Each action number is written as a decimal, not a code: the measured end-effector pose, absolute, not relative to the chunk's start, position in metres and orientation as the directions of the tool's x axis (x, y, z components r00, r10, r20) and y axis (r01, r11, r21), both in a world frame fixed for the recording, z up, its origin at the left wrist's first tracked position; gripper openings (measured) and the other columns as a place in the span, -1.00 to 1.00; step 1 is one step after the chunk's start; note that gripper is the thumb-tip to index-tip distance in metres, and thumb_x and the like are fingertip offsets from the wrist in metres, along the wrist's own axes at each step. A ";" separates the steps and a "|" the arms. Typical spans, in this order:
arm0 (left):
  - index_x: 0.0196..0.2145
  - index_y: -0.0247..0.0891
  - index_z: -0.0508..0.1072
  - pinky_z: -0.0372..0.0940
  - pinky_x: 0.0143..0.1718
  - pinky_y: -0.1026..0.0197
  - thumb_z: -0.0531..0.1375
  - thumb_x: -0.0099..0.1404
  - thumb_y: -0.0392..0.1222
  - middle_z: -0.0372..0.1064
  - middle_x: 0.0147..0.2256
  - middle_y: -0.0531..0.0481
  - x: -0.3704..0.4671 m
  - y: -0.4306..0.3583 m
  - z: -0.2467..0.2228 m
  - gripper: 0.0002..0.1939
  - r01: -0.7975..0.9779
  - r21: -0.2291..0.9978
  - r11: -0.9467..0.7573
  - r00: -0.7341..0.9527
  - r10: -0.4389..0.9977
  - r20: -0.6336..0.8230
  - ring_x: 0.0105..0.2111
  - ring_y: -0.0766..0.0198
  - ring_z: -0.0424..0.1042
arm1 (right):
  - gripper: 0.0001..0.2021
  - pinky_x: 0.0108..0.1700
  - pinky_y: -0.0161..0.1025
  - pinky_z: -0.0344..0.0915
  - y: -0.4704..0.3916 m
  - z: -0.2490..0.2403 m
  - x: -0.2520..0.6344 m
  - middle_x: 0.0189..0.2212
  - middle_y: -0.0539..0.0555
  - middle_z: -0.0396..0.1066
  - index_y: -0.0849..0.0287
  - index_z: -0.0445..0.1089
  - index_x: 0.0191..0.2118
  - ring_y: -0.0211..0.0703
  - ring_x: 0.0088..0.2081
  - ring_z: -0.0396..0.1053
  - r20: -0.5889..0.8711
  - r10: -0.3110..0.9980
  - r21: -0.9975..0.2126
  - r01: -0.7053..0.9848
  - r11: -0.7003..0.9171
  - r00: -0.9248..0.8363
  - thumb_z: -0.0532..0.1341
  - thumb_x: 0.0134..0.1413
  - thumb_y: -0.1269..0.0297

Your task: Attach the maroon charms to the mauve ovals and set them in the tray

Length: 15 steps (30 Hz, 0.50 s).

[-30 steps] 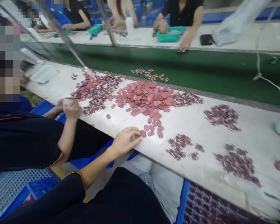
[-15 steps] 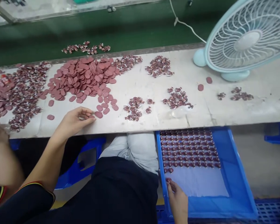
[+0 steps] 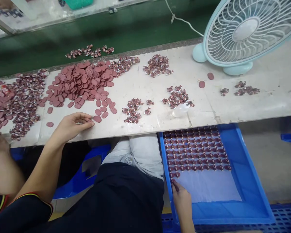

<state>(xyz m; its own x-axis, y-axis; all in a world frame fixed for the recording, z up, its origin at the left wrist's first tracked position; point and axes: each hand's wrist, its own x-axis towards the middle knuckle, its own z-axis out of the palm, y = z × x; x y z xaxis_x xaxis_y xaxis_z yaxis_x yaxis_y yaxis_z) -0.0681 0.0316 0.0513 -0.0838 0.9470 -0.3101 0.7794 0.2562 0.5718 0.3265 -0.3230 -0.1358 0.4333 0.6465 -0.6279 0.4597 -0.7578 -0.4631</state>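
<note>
My left hand [image 3: 74, 124] rests at the table's front edge, thumb and fingers pinched on a flat reddish oval disc [image 3: 90, 121] that is partly covered. Close by its fingertips lies another oval disc [image 3: 97, 119]. Down at the right, my right hand [image 3: 181, 195] reaches into a blue tray [image 3: 252, 181] and pinches a small reddish assembled piece [image 3: 173, 181], mostly hidden by the fingers. It is at the left end of the nearest row, just below two pieces [image 3: 177, 174]. Several full rows of such pieces [image 3: 196, 152] stand on a white sheet [image 3: 208, 187] in the tray.
A big pile of oval discs [image 3: 80, 81] lies behind my left hand, with clusters of assembled pieces [image 3: 133, 111] to its right. A small white bottle [image 3: 181, 110] lies near the front edge. A light-blue fan [image 3: 244, 30] stands at right. Another person's arm [image 3: 3, 161] is at far left.
My right hand has moved a little up and left, bringing its piece against the short row's left end. My left hand keeps its pinch. The whole view has shifted slightly.
</note>
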 end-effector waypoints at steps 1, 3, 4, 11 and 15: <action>-0.07 -0.28 0.53 0.35 -0.06 0.15 0.43 -0.02 0.40 0.55 -0.18 -0.03 -0.068 0.032 0.051 -0.23 0.778 0.572 0.259 -0.085 0.946 -0.313 -0.22 0.28 0.42 | -0.60 -0.10 0.01 0.48 -0.322 -0.136 0.327 -0.30 0.15 0.68 -0.03 0.66 -0.15 0.25 -0.14 0.63 -0.627 0.648 -0.463 0.463 -0.756 0.432 0.12 0.17 -0.03; -0.07 -0.28 0.53 0.35 -0.05 0.15 0.43 -0.01 0.38 0.56 -0.18 -0.03 -0.068 0.031 0.052 -0.24 0.770 0.582 0.261 -0.080 0.945 -0.317 -0.22 0.28 0.42 | -0.61 -0.10 0.01 0.47 -0.321 -0.136 0.327 -0.30 0.14 0.69 -0.05 0.66 -0.14 0.25 -0.13 0.63 -0.629 0.648 -0.461 0.466 -0.755 0.428 0.12 0.17 -0.03; -0.07 -0.28 0.53 0.35 -0.05 0.15 0.44 -0.01 0.36 0.56 -0.17 -0.03 -0.069 0.032 0.051 -0.26 0.765 0.589 0.260 -0.077 0.945 -0.316 -0.22 0.28 0.42 | -0.61 -0.09 0.02 0.47 -0.320 -0.137 0.328 -0.29 0.13 0.69 -0.05 0.66 -0.14 0.26 -0.12 0.63 -0.632 0.648 -0.459 0.468 -0.755 0.425 0.12 0.17 -0.03; -0.09 -0.28 0.54 0.34 -0.08 0.19 0.45 -0.03 0.36 0.55 -0.21 0.01 -0.071 0.031 0.049 -0.26 0.744 0.610 0.273 -0.082 0.943 -0.323 -0.25 0.31 0.41 | -0.64 -0.09 0.03 0.50 -0.317 -0.135 0.332 -0.32 0.06 0.70 -0.12 0.67 -0.18 0.25 -0.12 0.64 -0.641 0.655 -0.469 0.471 -0.747 0.400 0.14 0.13 -0.02; -0.12 -0.28 0.53 0.34 -0.11 0.19 0.44 -0.02 0.38 0.53 -0.25 0.02 -0.073 0.031 0.047 -0.27 0.724 0.642 0.253 -0.064 0.951 -0.303 -0.27 0.32 0.40 | -0.68 -0.04 0.00 0.51 -0.315 -0.136 0.334 -0.30 0.03 0.70 -0.14 0.67 -0.23 0.23 -0.07 0.63 -0.634 0.669 -0.486 0.472 -0.735 0.389 0.16 0.10 -0.01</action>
<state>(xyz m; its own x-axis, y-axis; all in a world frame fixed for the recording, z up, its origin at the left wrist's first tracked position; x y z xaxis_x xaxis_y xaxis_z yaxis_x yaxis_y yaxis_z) -0.0731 0.0311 0.0471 -0.0642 0.9508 -0.3030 0.7241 0.2533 0.6415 0.3341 -0.3145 -0.1364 0.3893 0.6686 -0.6335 0.4723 -0.7354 -0.4859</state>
